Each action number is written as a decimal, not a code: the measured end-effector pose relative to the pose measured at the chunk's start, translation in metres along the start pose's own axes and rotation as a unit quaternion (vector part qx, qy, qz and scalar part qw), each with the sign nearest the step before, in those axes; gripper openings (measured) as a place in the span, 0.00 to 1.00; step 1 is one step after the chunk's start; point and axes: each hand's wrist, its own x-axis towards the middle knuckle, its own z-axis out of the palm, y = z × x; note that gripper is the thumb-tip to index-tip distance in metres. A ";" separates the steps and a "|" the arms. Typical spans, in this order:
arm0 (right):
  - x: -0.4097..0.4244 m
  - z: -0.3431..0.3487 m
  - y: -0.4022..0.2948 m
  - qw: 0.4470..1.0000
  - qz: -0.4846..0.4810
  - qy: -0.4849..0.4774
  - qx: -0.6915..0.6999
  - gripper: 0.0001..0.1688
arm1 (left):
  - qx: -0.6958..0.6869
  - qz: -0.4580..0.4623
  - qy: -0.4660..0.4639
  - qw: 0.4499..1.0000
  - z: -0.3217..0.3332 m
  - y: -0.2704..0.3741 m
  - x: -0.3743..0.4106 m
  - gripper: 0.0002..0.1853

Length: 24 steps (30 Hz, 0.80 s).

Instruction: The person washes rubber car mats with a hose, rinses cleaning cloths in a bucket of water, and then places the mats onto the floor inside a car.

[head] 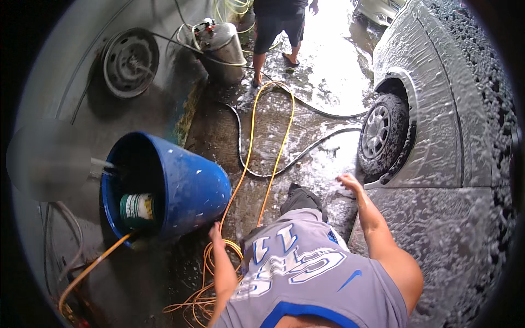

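Note:
My left hand (pixel 215 233) hangs beside the base of a large blue plastic barrel (pixel 192 180); I cannot tell whether it touches the barrel, and its fingers are partly hidden. On the other side, my right hand (pixel 349 182) is held out near the front wheel (pixel 376 131) of a foam-covered car (pixel 430 135). Its fingers are loosely curled and nothing shows in them. Inside the barrel's dark mouth is a green and white container (pixel 137 206). A yellow hose (pixel 251 135) loops along the wet floor ahead of me, with tangled coils by my left arm.
A black hose (pixel 240 139) curves across the foamy concrete floor (pixel 328 90). Ahead stand a metal pressure tank (pixel 223 43) and another person (pixel 279 28) in dark shorts. A steel wheel rim (pixel 130 62) rests against the left wall. Part of another vehicle (pixel 379 12) shows at the back.

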 end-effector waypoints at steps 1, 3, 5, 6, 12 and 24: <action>-0.007 0.010 -0.001 0.992 0.023 0.041 0.118 0.27 | 0.110 0.093 -0.016 0.989 0.005 0.027 0.008 0.16; -0.007 -0.046 -0.043 0.953 0.024 0.053 0.297 0.33 | 0.238 0.067 0.004 0.969 0.066 0.085 0.026 0.18; 0.005 -0.084 -0.072 0.930 -0.073 -0.009 0.360 0.38 | 0.189 0.081 -0.025 0.978 0.096 0.128 0.059 0.21; 0.016 -0.127 -0.072 0.931 -0.105 -0.019 0.348 0.40 | 0.183 -0.017 -0.029 0.983 0.150 0.134 0.067 0.21; 0.044 -0.376 -0.284 0.841 -0.359 0.205 0.350 0.30 | 0.426 -0.168 -0.146 0.877 0.293 0.154 0.115 0.19; 0.241 -0.632 -0.311 0.877 -0.119 0.135 0.445 0.38 | 0.405 -0.105 -0.279 0.864 0.782 0.302 0.227 0.12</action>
